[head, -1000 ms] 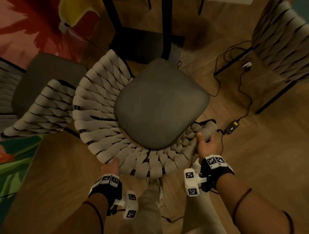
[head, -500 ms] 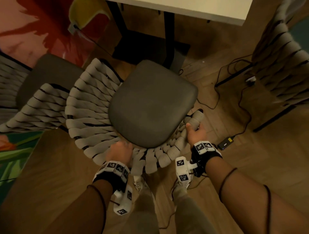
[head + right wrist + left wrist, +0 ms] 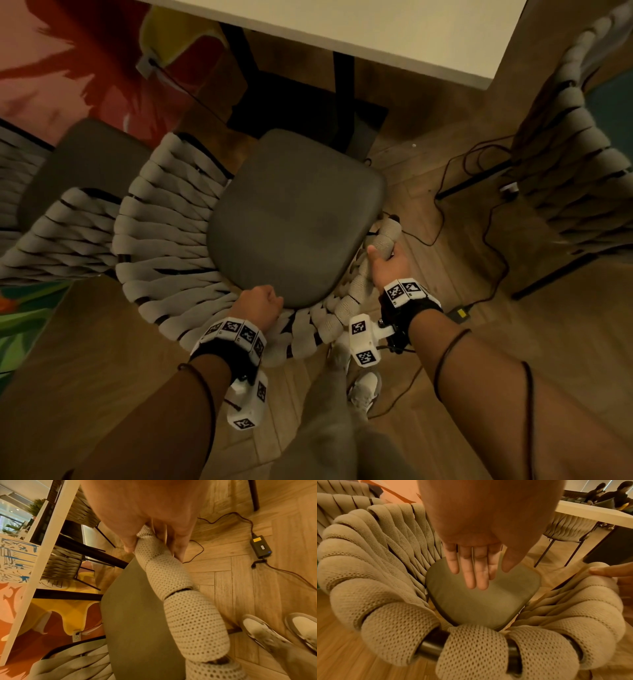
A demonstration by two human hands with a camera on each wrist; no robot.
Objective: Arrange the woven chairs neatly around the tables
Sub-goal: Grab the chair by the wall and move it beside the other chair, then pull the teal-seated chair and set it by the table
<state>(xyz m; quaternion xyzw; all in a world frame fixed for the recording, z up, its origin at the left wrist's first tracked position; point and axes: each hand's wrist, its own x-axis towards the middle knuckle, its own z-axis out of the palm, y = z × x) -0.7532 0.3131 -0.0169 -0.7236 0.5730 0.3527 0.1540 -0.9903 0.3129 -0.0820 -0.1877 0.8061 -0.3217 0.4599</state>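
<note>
Head view: woven chair (image 3: 178, 233) faces the white worktop (image 3: 359, 31), grey padded seat (image 3: 294, 219) near its edge, second woven chair just beside it on the left. Left hand (image 3: 258, 305) sits over the chair's back rim, fingers hidden from here. Right hand (image 3: 388, 263) wraps the end of the woven armrest, thumb on top. Left wrist view: left hand (image 3: 477, 563) has fingers (image 3: 469, 572) straight and together above the seat cushion, holding nothing; rim is fat mesh-knit straps looped on a dark metal tube (image 3: 431, 647). Right wrist view: right hand (image 3: 154, 520) has fingers (image 3: 178, 547) curled around the perforated beige armrest roll (image 3: 171, 582); herringbone wood floor (image 3: 240, 574), black power adapter (image 3: 260, 547) with cable.
</note>
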